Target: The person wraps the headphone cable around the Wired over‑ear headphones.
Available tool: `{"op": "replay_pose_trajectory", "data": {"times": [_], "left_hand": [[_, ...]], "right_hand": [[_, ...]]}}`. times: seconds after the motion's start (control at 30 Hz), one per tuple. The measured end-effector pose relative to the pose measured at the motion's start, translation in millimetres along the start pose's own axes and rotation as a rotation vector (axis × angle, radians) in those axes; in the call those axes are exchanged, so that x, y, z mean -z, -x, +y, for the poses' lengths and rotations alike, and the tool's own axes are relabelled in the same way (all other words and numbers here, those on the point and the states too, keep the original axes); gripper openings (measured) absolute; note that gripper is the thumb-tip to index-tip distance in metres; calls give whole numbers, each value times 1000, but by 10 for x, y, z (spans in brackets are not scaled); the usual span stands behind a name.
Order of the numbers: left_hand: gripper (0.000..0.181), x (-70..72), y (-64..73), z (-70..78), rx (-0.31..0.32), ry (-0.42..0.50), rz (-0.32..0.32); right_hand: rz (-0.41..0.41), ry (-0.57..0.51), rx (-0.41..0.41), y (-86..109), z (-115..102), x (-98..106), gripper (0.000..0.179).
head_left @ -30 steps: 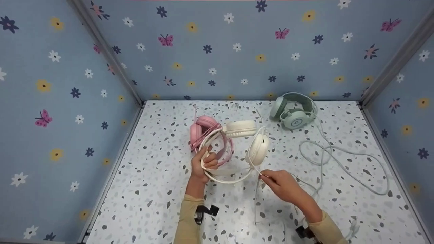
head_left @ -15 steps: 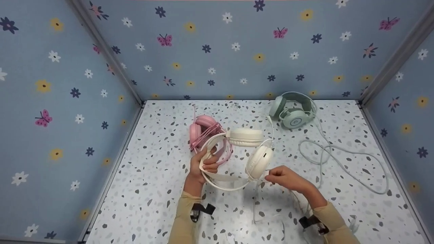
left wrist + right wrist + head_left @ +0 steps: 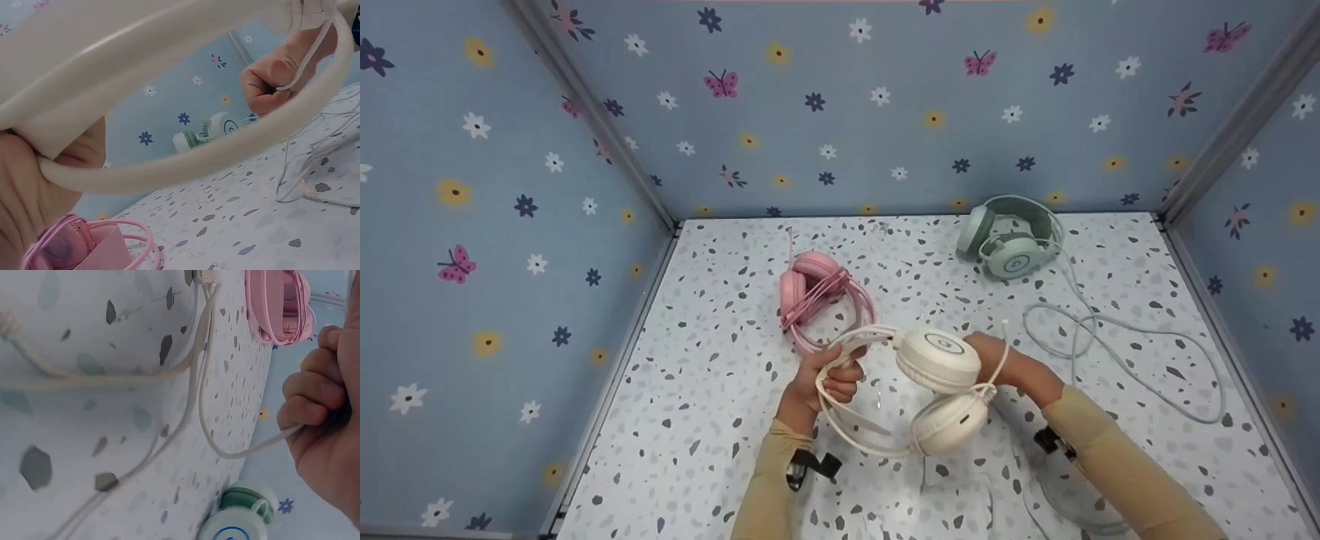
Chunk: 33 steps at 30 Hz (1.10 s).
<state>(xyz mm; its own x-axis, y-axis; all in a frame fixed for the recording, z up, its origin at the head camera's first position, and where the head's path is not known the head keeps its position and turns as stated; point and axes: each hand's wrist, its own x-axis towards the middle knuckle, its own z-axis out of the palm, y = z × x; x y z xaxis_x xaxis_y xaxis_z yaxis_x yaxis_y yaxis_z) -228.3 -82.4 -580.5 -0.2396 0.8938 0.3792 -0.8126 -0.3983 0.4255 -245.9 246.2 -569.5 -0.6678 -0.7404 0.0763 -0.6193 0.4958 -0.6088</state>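
Both hands are busy, well apart, in the head view. Lower centre, the left hand [image 3: 805, 384] has its fingers wrapped around the headband of some cream headphones [image 3: 934, 364], lifted above the speckled tabletop [image 3: 697, 450]. Just right of centre, the right hand [image 3: 988, 356] sits half hidden behind an ear cup, so from that angle I can't tell what it grips. A thin stalk [image 3: 1003, 356] rises from the nearer cup. Pink headphones [image 3: 814, 264], wound in their own cord, lie centre-left; green headphones [image 3: 1014, 256] lie towards the upper right, a long pale lead [image 3: 1222, 396] looping down the right side.

From the left wrist, the cream headband sweeps across most of the frame, the left hand holding it at the left edge. Upper right, I can see the right hand's fingers curled on a thin white cord [image 3: 313, 52]. The pink pair fills the lower left corner.

From the right wrist, the right hand is a fist at the right edge, clamped on that cord, which sags towards the centre. More pale cords [image 3: 129, 378] run along the tabletop at left. Pink shows at upper right, green at bottom centre.
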Motion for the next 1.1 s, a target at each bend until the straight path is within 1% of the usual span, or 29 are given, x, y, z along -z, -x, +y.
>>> {"op": "replay_pose_trajectory", "data": {"times": [0.07, 0.1, 0.17, 0.23, 0.3, 0.4, 0.47, 0.53, 0.57, 0.6, 0.67, 0.73, 0.8, 0.93, 1.0, 1.07, 1.1], "left_hand": [[29, 13, 6, -36, 23, -7, -4], [29, 20, 11, -48, 27, -12, -3], [29, 16, 9, -19, 25, -24, 4], [28, 15, 23, 1, 24, -37, 10], [27, 12, 46, 9, 29, -61, 17], [27, 12, 56, 13, 47, -94, 16], [28, 3, 39, 13, 75, -113, 14], [26, -16, 5, 8, 115, -139, 16], [25, -27, -14, 3, 134, -161, 24], [24, -39, -35, -3, 152, -180, 38], [21, -58, -83, -31, 171, -234, 84], [18, -70, -140, -46, 173, -301, 149], [19, -74, -206, -54, 158, -388, 243], [25, -90, -365, -74, 128, -594, 470], [26, -91, -438, -95, 123, -687, 580], [25, -78, -483, -121, 118, -742, 674], [22, -67, -490, -132, 110, -746, 717]], "right_hand": [[-32, 153, -12, -63, -49, 72, 15], [-53, 202, -7, -93, -74, 109, 19], [-87, 305, 27, -181, -115, 225, 23], [-110, 372, 74, -237, -145, 317, 24], [-122, 454, 138, -267, -175, 379, 23], [-141, 592, 274, -322, -194, 491, 21], [-121, 650, 362, -358, -169, 600, 25], [-104, 675, 399, -398, -135, 755, 32], [-100, 655, 385, -415, -127, 843, 35], [-96, 629, 353, -434, -128, 936, 40], [-113, 562, 236, -467, -169, 1113, 43], [-147, 514, 117, -538, -261, 1277, 43], [-197, 509, 17, -636, -379, 1408, 42], [-299, 581, -100, -833, -629, 1560, 33], [-329, 623, -153, -896, -746, 1624, 29], [-344, 646, -212, -916, -844, 1695, 27], [-343, 646, -226, -911, -884, 1732, 25]]}}
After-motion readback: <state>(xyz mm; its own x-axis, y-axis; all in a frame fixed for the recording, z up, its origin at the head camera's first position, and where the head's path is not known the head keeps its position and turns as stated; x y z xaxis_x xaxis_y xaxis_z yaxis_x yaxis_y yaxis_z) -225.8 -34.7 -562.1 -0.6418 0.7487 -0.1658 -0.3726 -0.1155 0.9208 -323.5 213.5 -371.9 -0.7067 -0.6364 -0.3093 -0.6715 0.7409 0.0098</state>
